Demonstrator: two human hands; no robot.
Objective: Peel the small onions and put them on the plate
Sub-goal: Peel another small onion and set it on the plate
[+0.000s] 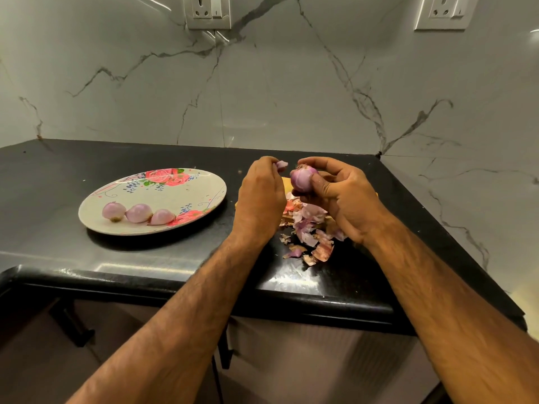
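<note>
The right hand [344, 199] grips an onion [302, 177], fingers curled round it and thumb pressed on its front, held above the counter [87, 158] just right of the plate [163, 199]. The left hand [261, 193] pinches a bit of purple skin [281, 164] at its fingertips, just beside the onion's top. Whether that skin is torn free or attached by a thread I cannot tell. Three peeled onions [139, 212] lie in a row at the plate's near edge. Loose peels [309, 228] are heaped on the counter under the hands, partly on what looks like a wooden board [287, 185].

The onion in hand looks mostly bare, though its far side is hidden, so the step is probably the last of the peeling.

Risks from here:
- A peeled onion is smooth and damp, so a loose grip during the reach to the plate could let it slip and roll off the counter's front edge.
- Skin left on the hidden side could go onto the plate unnoticed.
- Set down hard, it could knock the row and send one rolling over the shallow rim.
- The pinched skin may cling to damp fingers and end up on the plate.
</note>
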